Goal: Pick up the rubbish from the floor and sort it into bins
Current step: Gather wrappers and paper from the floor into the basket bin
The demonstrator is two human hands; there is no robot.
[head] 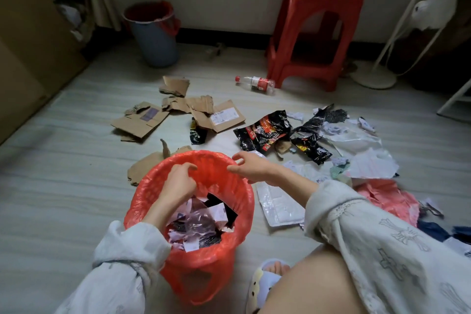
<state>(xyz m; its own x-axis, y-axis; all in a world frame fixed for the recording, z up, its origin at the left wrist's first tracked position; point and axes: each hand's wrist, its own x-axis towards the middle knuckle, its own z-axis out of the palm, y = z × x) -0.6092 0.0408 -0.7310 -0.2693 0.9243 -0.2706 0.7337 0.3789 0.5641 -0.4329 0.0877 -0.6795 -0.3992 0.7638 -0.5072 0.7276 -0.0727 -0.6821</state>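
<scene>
A bin lined with a red bag stands right in front of me, partly filled with torn paper and wrappers. My left hand hovers over its opening, fingers curled, holding nothing that I can see. My right hand hangs at the bin's far right rim with fingers loosely spread and empty. Black snack wrappers lie on the floor just beyond my right hand. Torn cardboard pieces lie further back to the left. A clear plastic bottle with a red label lies by the stool.
A second blue bin with a red liner stands by the back wall. A red plastic stool is at the back right. Clear plastic packaging, white paper and a pink bag litter the floor on my right. A fan stand is far right.
</scene>
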